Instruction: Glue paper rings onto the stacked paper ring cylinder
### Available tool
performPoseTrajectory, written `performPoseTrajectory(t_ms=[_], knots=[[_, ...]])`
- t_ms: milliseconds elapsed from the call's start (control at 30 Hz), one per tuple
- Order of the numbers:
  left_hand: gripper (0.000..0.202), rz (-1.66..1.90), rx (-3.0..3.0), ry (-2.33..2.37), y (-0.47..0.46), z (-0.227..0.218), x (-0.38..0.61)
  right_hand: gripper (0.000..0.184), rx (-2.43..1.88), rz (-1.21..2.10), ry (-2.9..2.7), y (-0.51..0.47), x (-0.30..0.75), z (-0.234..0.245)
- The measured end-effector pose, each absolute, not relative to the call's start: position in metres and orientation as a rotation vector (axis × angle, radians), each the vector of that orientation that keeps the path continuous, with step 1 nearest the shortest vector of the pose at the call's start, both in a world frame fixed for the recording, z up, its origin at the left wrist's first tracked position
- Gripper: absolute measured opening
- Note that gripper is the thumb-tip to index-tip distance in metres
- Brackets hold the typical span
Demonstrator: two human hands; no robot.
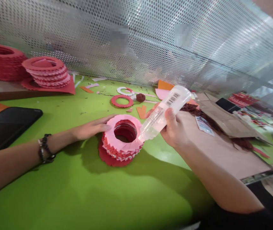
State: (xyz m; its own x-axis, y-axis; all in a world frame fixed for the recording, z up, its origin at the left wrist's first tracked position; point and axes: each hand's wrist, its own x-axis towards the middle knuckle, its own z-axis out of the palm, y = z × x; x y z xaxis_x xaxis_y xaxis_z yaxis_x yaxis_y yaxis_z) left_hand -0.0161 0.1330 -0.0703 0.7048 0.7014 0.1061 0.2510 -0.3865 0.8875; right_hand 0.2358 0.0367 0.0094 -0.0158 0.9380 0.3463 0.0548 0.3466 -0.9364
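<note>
A stack of pink and red paper rings (121, 145) with zigzag edges stands on the green table (79, 191), a round hole in its middle. My left hand (91, 128) rests against the stack's left side, fingers flat and pressing on its top ring. My right hand (174, 127) is wrapped round a clear glue bottle (163, 112) with a barcode label, tilted nozzle-down so that its tip touches the right rim of the top ring.
A loose red ring (121, 101) and paper scraps lie behind the stack. More red ring stacks (47, 72) stand at the far left. A black phone (4, 127) lies at the left. Brown paper (225, 119) covers the right side. A perforated metal screen (136, 41) closes the back.
</note>
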Motion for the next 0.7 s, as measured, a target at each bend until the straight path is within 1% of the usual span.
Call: performPoseTrajectory(t_ms=[200,333,500,700], knots=[[0.085,0.554,1.871,0.732,0.135,-0.073,-0.018,0.058,-1.004,0.863,-1.443,0.04,0.238,0.01],[0.088,0.54,1.841,0.717,0.134,-0.072,-0.017,0.055,-0.96,0.885,-1.444,0.045,0.239,0.012],[0.088,0.506,1.81,0.69,0.132,-0.069,-0.016,0.059,-0.971,0.919,-1.481,0.051,0.243,0.014],[0.09,0.503,1.795,0.681,0.13,-0.065,-0.014,0.055,-0.903,0.92,-1.541,0.064,0.25,0.012]])
